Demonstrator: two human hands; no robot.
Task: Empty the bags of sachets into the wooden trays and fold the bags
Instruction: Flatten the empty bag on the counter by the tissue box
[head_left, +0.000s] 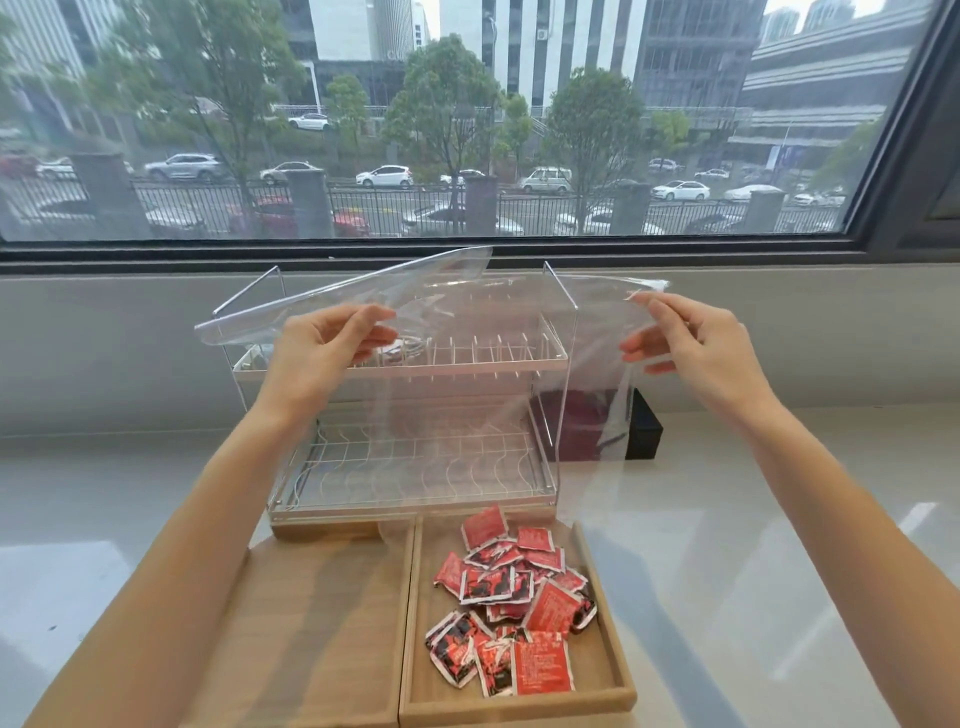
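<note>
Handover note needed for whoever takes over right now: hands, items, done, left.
Left hand: pinching the left top edge of the clear plastic bag.
Right hand: pinching the bag's right top edge; the bag hangs stretched between both hands, apparently empty.
Red sachets: piled in the right wooden tray.
Left wooden tray: no sachets visible in it.
Behind the trays: a clear acrylic rack.
Done: this bag emptied.
Left: fold this bag. No other bags are visible.
</note>
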